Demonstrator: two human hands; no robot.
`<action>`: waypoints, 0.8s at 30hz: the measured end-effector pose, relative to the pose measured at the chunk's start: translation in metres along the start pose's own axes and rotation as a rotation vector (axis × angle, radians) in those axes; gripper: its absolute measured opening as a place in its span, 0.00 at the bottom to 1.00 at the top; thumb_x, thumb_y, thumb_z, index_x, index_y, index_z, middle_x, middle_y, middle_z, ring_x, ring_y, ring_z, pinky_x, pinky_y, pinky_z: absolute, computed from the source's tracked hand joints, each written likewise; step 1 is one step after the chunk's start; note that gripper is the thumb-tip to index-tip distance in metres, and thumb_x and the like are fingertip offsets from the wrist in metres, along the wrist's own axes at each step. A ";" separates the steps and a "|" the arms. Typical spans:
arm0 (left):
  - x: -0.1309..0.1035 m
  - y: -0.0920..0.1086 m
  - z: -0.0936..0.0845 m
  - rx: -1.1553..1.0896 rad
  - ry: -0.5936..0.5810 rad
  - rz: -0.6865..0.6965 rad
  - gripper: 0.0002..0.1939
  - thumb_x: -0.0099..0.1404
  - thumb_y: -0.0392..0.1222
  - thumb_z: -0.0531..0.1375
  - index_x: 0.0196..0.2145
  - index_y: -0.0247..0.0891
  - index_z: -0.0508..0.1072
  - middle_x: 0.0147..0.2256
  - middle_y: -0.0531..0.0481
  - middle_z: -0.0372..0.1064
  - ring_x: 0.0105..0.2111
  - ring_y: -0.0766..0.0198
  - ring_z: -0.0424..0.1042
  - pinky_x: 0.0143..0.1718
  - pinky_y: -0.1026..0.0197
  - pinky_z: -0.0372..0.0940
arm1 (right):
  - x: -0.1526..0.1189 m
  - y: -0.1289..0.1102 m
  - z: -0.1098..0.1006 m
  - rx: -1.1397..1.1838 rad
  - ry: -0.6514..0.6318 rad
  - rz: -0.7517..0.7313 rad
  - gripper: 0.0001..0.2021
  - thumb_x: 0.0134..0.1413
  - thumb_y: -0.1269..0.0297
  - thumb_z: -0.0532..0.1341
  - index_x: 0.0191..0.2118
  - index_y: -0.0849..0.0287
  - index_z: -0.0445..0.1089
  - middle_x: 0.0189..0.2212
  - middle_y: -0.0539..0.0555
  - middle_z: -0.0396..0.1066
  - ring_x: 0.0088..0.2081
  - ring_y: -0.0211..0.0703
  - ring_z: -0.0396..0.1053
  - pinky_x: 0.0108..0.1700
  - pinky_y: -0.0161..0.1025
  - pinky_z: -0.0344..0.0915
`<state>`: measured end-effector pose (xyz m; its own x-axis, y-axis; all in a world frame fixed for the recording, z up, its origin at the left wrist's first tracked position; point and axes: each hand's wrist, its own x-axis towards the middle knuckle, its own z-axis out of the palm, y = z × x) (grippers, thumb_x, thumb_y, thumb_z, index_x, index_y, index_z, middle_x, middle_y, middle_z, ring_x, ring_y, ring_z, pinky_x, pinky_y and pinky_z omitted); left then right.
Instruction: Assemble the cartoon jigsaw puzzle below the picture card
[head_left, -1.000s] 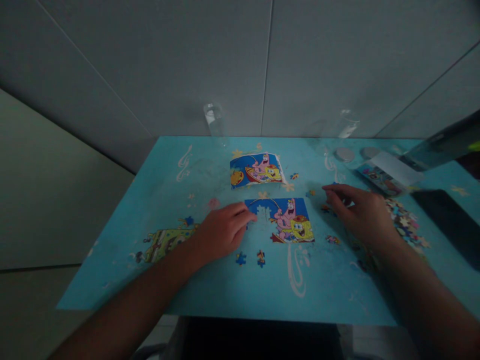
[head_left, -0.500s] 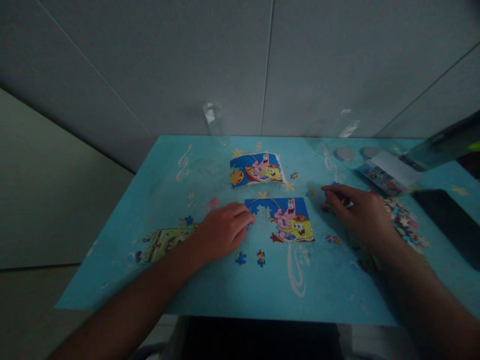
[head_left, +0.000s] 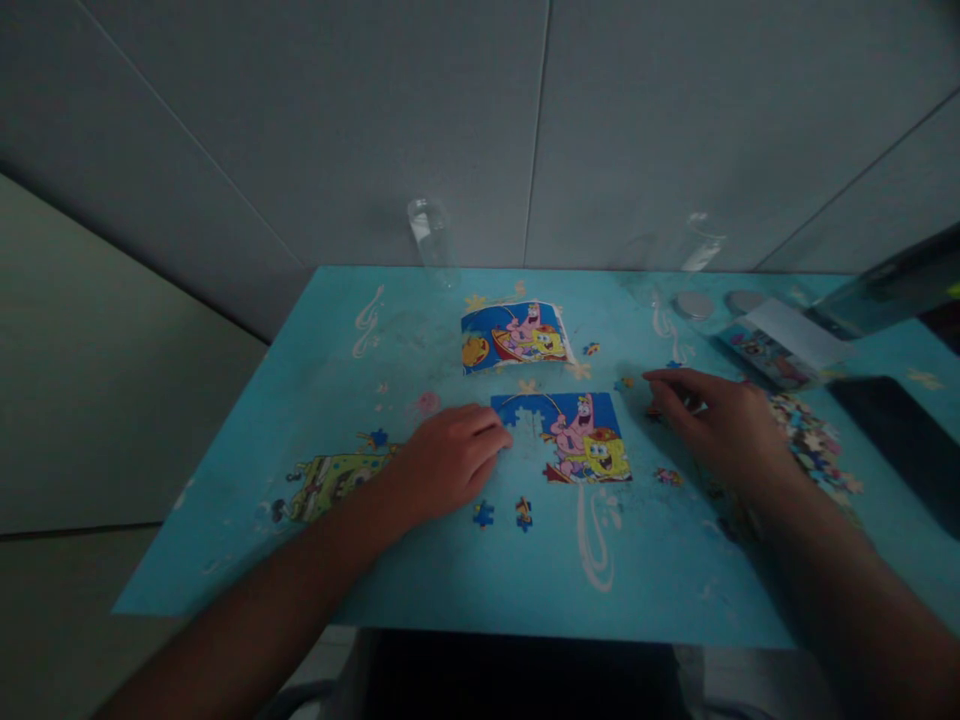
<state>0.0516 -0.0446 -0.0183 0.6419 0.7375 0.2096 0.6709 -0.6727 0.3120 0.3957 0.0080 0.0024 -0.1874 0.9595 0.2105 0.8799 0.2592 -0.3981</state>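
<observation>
My left hand (head_left: 454, 460) rests at the left edge of a partly joined jigsaw (head_left: 596, 440), its fingers curled together; whatever they hold, if anything, is hidden. The jigsaw has a gap at its lower left. My right hand (head_left: 716, 415) is to its right, thumb and index tip close together near loose pieces, and nothing can be made out between them. Behind the jigsaw lies a picture sheet (head_left: 517, 337) with the same characters. Two loose pieces, one blue (head_left: 484, 514) and one multicoloured (head_left: 523, 514), lie in front of it.
A yellow character jigsaw (head_left: 330, 485) lies under my left forearm. At the right are a heap of pieces (head_left: 814, 445), a dark phone (head_left: 900, 440), a small box (head_left: 769, 355) and round lids (head_left: 694, 305). Clear jars (head_left: 433, 243) stand near the wall.
The camera view has shifted slightly. Both hands have kept nearly the same place and pose, and the pieces lie as before.
</observation>
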 end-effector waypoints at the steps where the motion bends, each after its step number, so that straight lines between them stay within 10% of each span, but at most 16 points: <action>1: 0.000 0.000 0.000 -0.004 -0.003 0.000 0.12 0.74 0.33 0.52 0.42 0.36 0.75 0.40 0.45 0.71 0.41 0.59 0.70 0.45 0.53 0.67 | 0.000 0.000 0.000 0.000 -0.003 0.002 0.14 0.66 0.57 0.59 0.49 0.53 0.78 0.28 0.50 0.81 0.28 0.45 0.78 0.32 0.39 0.67; 24: -0.001 0.011 -0.009 -0.162 -0.183 0.293 0.09 0.74 0.45 0.60 0.49 0.43 0.76 0.45 0.48 0.71 0.44 0.62 0.71 0.51 0.53 0.61 | 0.000 -0.002 -0.001 0.007 -0.003 -0.024 0.15 0.65 0.56 0.59 0.49 0.55 0.78 0.28 0.52 0.80 0.28 0.45 0.77 0.32 0.39 0.67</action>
<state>0.0548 -0.0524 -0.0066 0.8633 0.4828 0.1471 0.3913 -0.8243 0.4092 0.3948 0.0075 0.0043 -0.2099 0.9533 0.2173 0.8721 0.2830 -0.3992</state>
